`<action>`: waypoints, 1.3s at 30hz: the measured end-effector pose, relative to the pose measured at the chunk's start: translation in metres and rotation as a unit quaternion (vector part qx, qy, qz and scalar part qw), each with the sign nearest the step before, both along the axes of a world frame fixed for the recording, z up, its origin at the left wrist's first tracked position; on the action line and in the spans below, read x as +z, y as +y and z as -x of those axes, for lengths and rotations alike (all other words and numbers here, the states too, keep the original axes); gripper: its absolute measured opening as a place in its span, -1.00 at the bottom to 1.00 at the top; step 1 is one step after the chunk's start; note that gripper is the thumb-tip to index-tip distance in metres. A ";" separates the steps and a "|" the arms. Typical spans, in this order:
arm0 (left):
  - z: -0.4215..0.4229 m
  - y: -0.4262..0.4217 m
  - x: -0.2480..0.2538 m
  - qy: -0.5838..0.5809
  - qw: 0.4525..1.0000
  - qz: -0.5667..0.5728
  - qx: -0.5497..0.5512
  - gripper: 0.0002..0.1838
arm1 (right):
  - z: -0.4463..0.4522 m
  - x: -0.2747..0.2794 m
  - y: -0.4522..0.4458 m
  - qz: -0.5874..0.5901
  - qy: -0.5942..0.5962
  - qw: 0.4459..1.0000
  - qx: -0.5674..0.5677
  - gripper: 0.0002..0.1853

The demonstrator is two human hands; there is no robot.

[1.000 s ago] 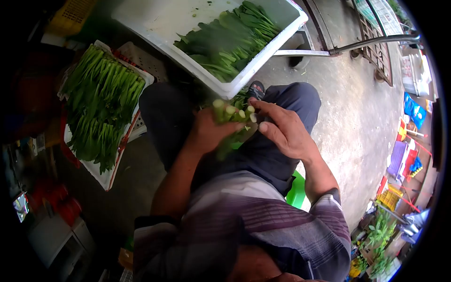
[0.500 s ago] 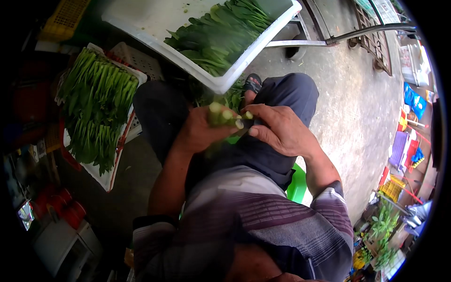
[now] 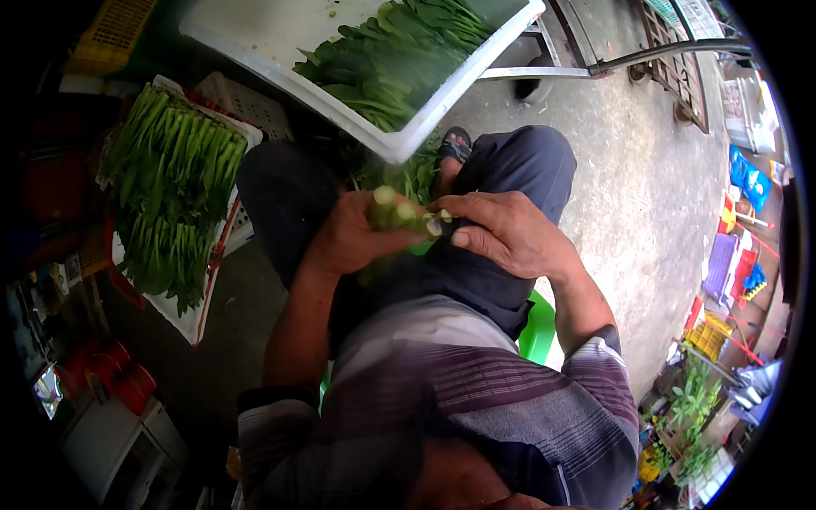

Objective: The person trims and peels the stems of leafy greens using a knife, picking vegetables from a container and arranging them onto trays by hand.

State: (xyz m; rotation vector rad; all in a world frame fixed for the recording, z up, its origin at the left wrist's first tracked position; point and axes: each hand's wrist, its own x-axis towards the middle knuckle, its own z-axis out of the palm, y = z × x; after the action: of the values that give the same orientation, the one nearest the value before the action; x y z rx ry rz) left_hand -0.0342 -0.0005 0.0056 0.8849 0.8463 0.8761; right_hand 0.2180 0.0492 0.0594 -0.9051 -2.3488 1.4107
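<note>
My left hand (image 3: 346, 232) is wrapped round a bunch of green leafy-vegetable stems (image 3: 393, 208), their pale cut ends facing right over my lap. Close against those ends is my right hand (image 3: 501, 231), thumb and fingers bent together around what looks like a small knife (image 3: 448, 228); only a dark sliver of its blade shows, and its handle is hidden in the palm. Beyond my hands, more leafy greens (image 3: 387, 72) lie in a white tub (image 3: 340, 127). Loose greens (image 3: 414, 180) are low between my knees, partly hidden by the tub's corner.
Left of my knee, a white-and-red crate (image 3: 223, 242) is piled with stemmed greens (image 3: 174, 183). A green stool (image 3: 537, 330) is under me. A metal-framed cart (image 3: 544, 72) stands ahead on the concrete floor (image 3: 625, 195). Colourful goods and plants line the right side.
Both hands stay together at the stem ends. The stems have shifted slightly, and the right fingertips have moved a little left over them. The whole view has tilted slightly.
</note>
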 end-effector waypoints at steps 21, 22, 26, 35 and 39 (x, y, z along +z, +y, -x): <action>0.011 -0.001 -0.004 0.008 0.999 -0.027 -0.038 -0.72 | -0.001 -0.006 -0.002 0.041 0.025 0.999 0.014 -0.58; 0.010 -0.002 -0.003 0.025 0.999 -0.026 -0.035 -0.75 | -0.001 -0.006 -0.002 0.037 0.022 0.999 0.011 -0.59; 0.005 -0.003 -0.004 0.042 0.999 -0.019 -0.021 -0.79 | -0.002 -0.009 -0.001 0.017 0.036 0.999 -0.004 -0.60; -0.001 -0.002 -0.008 0.029 0.999 -0.006 -0.020 -0.77 | -0.010 -0.016 -0.003 0.033 0.030 0.998 -0.040 -0.61; 0.000 -0.004 -0.009 -0.003 1.000 0.021 0.007 -0.77 | -0.020 -0.036 -0.005 0.021 0.068 0.993 -0.095 -0.62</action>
State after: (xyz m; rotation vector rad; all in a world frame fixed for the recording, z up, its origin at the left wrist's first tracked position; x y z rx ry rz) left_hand -0.0341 -0.0043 -0.0030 0.8398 0.8632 0.8688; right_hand 0.2384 0.0440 0.0239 -0.9833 -2.0814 1.4033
